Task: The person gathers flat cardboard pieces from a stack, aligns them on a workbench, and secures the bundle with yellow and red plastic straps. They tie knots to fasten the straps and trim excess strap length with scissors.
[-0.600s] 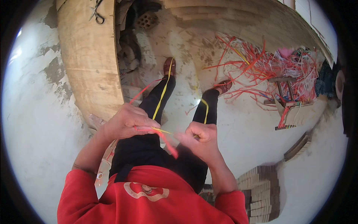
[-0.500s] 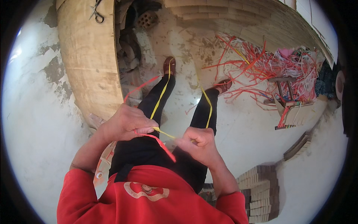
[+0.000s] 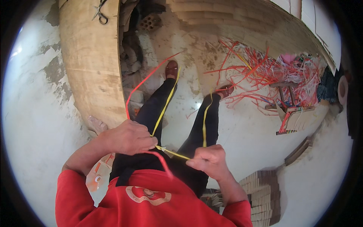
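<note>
My left hand point(image 3: 130, 137), fingers closed, grips a yellow plastic strip point(image 3: 172, 152) and a red strip point(image 3: 130, 94). The red strip rises from that fist toward the far side, and its other end hangs blurred below the fingers. The yellow strip runs taut between my hands, with a small knot or fold beside my left fingertips. Its other end is pinched in my right hand point(image 3: 210, 160), thumb against curled fingers. One yellow length trails up from my left hand, another from my right, both over my black trousers. Exactly how the strips join inside my left fist is hidden.
Scissors point(image 3: 100, 13) lie on a wooden board point(image 3: 92, 68) at the far left. A heap of red and white strips point(image 3: 287, 75) spreads on the floor at right, by a small wooden stand point(image 3: 289, 94). Stacked cardboard pieces point(image 3: 262, 196) stand at lower right.
Both hands have moved slightly nearer my body and farther apart, drawing the yellow strip longer between them. The red strip's upper end has swung up and away.
</note>
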Action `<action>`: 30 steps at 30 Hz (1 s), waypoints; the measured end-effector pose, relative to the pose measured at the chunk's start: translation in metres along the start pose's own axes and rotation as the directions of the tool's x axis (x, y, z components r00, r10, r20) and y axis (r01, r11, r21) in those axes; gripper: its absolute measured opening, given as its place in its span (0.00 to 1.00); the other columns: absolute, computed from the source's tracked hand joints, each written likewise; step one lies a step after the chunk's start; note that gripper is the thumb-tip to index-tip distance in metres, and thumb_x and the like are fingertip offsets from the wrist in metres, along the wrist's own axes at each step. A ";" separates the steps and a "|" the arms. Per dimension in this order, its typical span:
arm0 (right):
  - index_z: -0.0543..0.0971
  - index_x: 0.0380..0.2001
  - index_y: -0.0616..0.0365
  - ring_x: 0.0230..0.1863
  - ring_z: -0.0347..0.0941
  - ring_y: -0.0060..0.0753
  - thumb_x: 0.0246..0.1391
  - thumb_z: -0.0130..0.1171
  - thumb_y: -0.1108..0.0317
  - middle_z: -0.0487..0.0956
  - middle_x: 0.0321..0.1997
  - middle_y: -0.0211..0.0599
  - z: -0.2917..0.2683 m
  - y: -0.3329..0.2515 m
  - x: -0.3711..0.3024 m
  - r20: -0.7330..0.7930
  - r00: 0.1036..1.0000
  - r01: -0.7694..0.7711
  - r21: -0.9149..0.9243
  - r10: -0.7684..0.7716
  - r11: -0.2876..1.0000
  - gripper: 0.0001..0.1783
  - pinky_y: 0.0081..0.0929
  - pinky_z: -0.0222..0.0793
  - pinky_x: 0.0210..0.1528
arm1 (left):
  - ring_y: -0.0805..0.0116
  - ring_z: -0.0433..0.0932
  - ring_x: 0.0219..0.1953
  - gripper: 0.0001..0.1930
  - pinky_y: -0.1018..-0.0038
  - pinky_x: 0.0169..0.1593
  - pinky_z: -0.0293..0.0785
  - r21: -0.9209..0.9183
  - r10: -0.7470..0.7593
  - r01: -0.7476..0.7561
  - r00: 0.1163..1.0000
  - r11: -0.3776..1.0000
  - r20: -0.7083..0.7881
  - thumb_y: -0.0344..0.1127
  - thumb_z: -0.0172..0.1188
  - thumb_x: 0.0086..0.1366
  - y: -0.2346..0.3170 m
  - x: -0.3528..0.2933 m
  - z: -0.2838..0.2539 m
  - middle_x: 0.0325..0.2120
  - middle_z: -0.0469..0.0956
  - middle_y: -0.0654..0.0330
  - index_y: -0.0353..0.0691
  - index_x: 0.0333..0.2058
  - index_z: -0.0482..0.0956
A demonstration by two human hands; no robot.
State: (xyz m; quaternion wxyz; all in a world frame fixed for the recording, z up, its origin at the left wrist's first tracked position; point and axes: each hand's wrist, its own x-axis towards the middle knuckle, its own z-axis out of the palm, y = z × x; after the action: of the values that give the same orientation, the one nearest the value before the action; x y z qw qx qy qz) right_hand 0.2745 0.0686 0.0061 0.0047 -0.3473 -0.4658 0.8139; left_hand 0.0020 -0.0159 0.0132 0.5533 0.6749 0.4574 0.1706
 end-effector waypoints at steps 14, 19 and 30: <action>0.68 0.12 0.58 0.22 0.66 0.22 0.43 0.59 0.70 0.67 0.15 0.28 -0.202 0.183 -0.128 -0.740 0.622 -0.730 -0.432 0.254 0.529 0.13 0.23 0.63 0.26 | 0.55 0.74 0.30 0.03 0.70 0.35 0.70 0.092 -0.531 0.662 0.670 0.744 -0.519 0.23 0.54 0.52 -0.096 -0.145 -0.057 0.25 0.74 0.53 0.32 0.26 0.76; 0.77 0.25 0.57 0.46 0.73 0.44 0.46 0.58 0.61 0.79 0.37 0.41 -0.191 0.192 -0.096 -0.642 0.664 -0.563 -0.766 0.384 -0.310 0.10 0.38 0.68 0.45 | 0.57 0.75 0.32 0.08 0.71 0.35 0.72 0.199 -0.371 0.515 0.790 0.834 -0.489 0.22 0.53 0.49 -0.071 -0.094 -0.041 0.29 0.75 0.57 0.36 0.30 0.76; 0.68 0.49 0.66 0.27 0.72 0.32 0.59 0.51 0.64 0.75 0.28 0.38 0.026 0.022 0.105 -0.120 0.973 -0.012 0.822 0.195 0.569 0.19 0.30 0.71 0.36 | 0.65 0.69 0.35 0.10 0.72 0.30 0.72 0.227 -0.105 0.089 0.993 0.970 0.060 0.31 0.53 0.51 -0.011 0.008 0.048 0.32 0.68 0.61 0.38 0.34 0.71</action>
State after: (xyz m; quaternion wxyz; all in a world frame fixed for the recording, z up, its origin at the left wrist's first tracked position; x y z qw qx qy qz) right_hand 0.1867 0.0713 -0.0611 0.1623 -0.4117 -0.0144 0.8966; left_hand 0.0369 -0.0386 -0.0152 0.4974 0.7155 0.4861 0.0661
